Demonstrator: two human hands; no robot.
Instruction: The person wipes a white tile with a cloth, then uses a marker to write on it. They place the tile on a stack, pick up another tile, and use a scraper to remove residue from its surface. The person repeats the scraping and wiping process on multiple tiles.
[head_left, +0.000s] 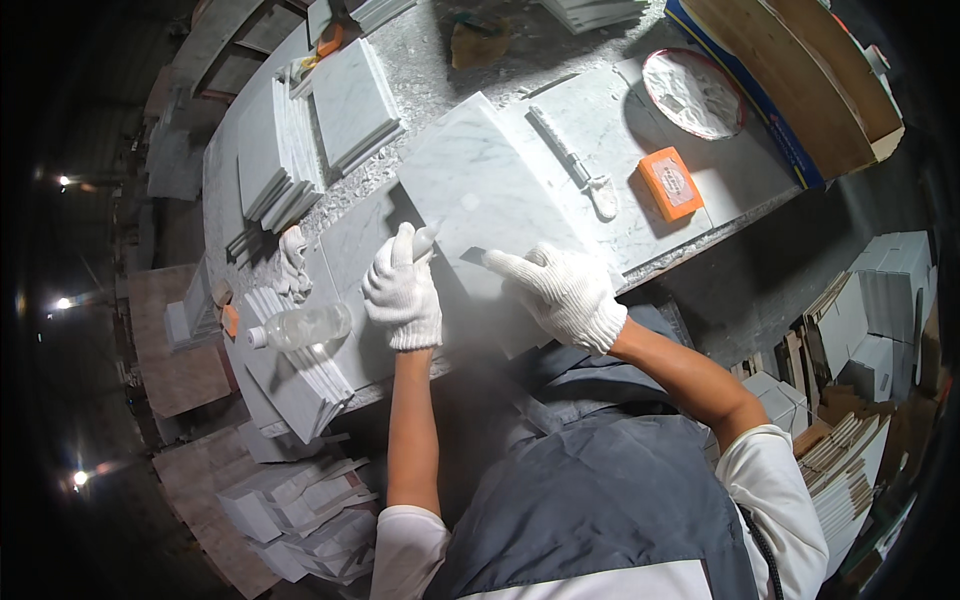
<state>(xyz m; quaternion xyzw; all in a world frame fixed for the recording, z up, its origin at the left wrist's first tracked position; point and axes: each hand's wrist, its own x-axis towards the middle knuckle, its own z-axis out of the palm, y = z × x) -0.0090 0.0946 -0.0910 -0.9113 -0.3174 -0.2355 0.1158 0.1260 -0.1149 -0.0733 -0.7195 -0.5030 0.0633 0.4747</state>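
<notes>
Both my hands wear white knitted gloves. My left hand (402,285) is closed around a small pale thing with a tapered tip (427,238), which looks like a squeeze bottle; most of it is hidden by the glove. Between the fingers of my right hand (565,290) is a small dark flat blade (473,256), held over a grey-veined marble tile (490,165). This tile lies in front of me, raised above the slabs around it. Beside my left hand a clear plastic bottle with a white cap (305,327) lies on its side.
Stacked marble tiles (355,105) stand at the far left. A crumpled white glove (293,262) lies left. To the right are an orange box (671,184), a pen-like tool (560,145), a round tub of white paste (693,93) and a cardboard box (790,80). Several boxes (870,310) sit right, below.
</notes>
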